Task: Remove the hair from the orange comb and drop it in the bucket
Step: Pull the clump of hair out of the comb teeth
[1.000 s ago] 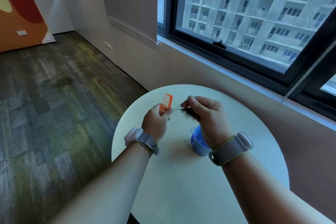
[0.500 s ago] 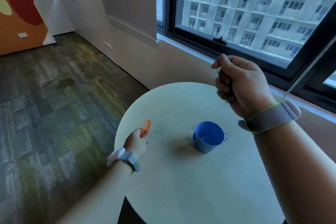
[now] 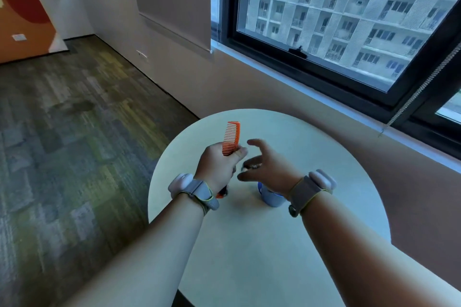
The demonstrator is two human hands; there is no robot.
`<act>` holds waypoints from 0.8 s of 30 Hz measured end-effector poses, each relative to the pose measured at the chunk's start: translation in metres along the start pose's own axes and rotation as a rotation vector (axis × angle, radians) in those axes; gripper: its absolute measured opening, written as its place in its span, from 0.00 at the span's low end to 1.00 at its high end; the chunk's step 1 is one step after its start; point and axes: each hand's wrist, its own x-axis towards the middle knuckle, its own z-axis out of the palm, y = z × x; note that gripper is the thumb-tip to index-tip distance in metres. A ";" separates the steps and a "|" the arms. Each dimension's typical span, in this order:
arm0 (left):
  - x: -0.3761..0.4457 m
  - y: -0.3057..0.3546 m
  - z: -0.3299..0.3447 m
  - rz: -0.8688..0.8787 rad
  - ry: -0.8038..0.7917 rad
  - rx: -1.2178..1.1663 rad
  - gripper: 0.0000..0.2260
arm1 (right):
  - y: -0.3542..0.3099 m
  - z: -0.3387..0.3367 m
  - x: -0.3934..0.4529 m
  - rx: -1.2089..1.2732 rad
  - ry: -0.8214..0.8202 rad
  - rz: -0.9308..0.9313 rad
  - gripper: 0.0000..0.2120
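The right hand point(image 3: 268, 169), raised and clenched half a second ago, now spreads open above the small blue metal bucket point(image 3: 272, 199), hair likely dropped, while the left hand point(image 3: 219, 167) grips the orange plastic comb point(image 3: 232, 137) upright.

A round pale worktop point(image 3: 324, 207) stands on mottled grey-green carpet point(image 3: 74, 132) beside a beige wall under a black-framed window point(image 3: 349, 20) facing a daylit apartment block.
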 end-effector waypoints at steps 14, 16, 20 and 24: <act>0.015 -0.026 -0.005 -0.066 0.111 0.273 0.11 | 0.001 -0.016 -0.036 0.447 -0.120 -0.230 0.16; 0.014 -0.037 0.003 -0.081 0.080 0.423 0.10 | -0.018 -0.014 -0.043 0.479 -0.133 -0.327 0.16; 0.006 -0.064 0.009 -0.190 -0.015 0.613 0.06 | -0.054 -0.028 -0.053 0.783 -0.041 -0.465 0.12; -0.002 -0.068 0.015 -0.184 -0.069 0.569 0.10 | -0.053 -0.042 -0.039 0.715 0.019 -0.379 0.14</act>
